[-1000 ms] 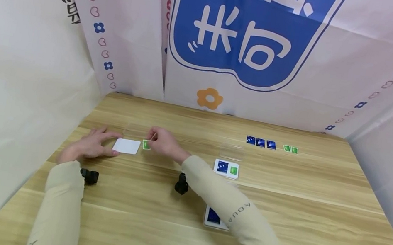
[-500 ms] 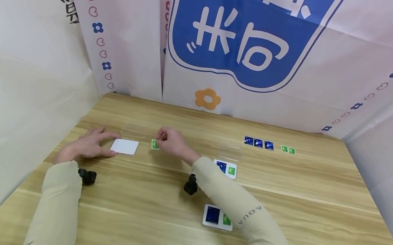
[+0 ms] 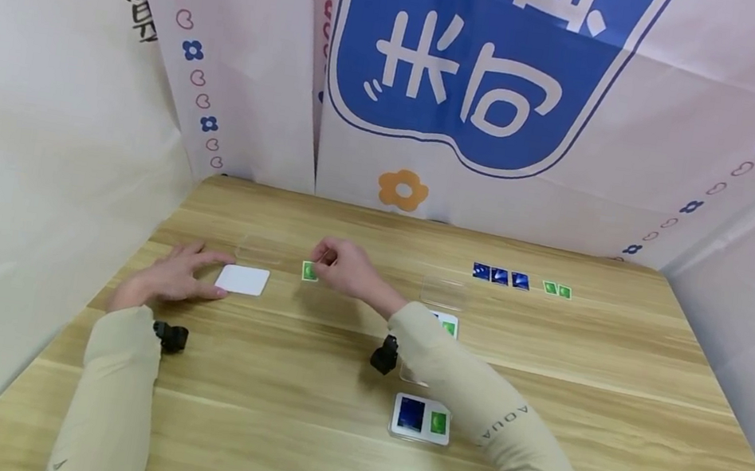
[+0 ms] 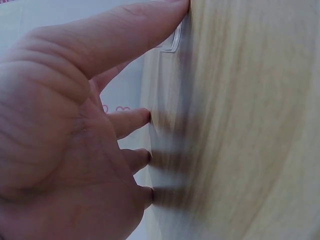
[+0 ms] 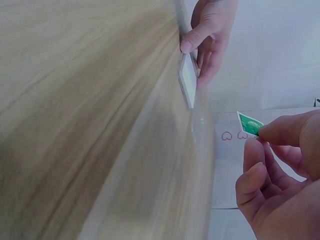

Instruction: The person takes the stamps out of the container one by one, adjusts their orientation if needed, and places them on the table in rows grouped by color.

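Observation:
My right hand (image 3: 349,268) pinches a small green stamp (image 3: 310,271) with a white border between thumb and fingertips. The right wrist view shows this stamp (image 5: 249,123) held by one corner, raised off the table. On the left, my left hand (image 3: 180,274) spans a blank white card (image 3: 243,279), thumb at its near edge and a finger at its far edge. The card (image 5: 188,79) looks like a thick slab edge-on in the right wrist view. In the left wrist view the other fingertips (image 4: 145,156) of the left hand rest on the wood.
A clear plastic cover (image 3: 260,250) lies behind the white card, another clear cover (image 3: 443,293) farther right. Blue stamps (image 3: 500,276) and green stamps (image 3: 557,290) lie in a row at the back right. A card with stamps (image 3: 420,419) lies in front, partly beside the right sleeve (image 3: 471,393).
My right hand has moved right and slightly farther back, away from the white card, carrying the green stamp. My left hand has stayed at the white card.

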A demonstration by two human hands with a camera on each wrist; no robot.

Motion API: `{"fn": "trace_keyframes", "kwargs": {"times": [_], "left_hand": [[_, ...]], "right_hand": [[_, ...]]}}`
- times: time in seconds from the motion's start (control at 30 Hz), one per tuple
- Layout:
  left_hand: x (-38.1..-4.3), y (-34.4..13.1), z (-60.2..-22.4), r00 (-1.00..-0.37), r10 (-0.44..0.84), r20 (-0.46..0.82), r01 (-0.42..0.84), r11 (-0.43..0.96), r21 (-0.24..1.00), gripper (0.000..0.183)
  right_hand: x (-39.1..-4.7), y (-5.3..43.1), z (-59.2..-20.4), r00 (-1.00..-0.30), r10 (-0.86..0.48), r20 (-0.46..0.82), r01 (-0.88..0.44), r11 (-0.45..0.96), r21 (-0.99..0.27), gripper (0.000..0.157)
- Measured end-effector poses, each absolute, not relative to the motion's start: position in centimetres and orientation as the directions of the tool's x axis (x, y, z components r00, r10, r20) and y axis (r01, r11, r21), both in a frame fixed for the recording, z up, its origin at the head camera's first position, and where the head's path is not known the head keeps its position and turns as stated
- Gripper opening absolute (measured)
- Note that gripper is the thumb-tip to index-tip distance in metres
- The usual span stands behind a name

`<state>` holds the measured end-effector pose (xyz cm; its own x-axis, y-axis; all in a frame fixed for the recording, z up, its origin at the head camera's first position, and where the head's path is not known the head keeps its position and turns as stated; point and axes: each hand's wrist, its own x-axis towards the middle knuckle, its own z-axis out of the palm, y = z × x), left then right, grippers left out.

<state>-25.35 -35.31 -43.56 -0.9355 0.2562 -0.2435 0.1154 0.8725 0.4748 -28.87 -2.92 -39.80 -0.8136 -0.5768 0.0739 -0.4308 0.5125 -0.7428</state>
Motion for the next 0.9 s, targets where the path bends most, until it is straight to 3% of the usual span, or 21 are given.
{"fn": "trace_keyframes", "kwargs": {"times": [0.53,0.9], "left_hand": [[-25.5,-35.2,-43.3,-0.935,0.257,-0.243,0.118,0.874,0.471,0.071],[-25.2,-35.2,-43.4,-0.936,0.253,-0.246,0.111,0.873,0.476,0.071]], "right_hand": [[-29.4,0.2,-38.8,-0.813,-0.567,0.131,-0.439,0.450,-0.777,0.009],[-29.3,3.0,-39.0,-0.845,-0.523,0.107,-0.358,0.407,-0.840,0.008]]}}
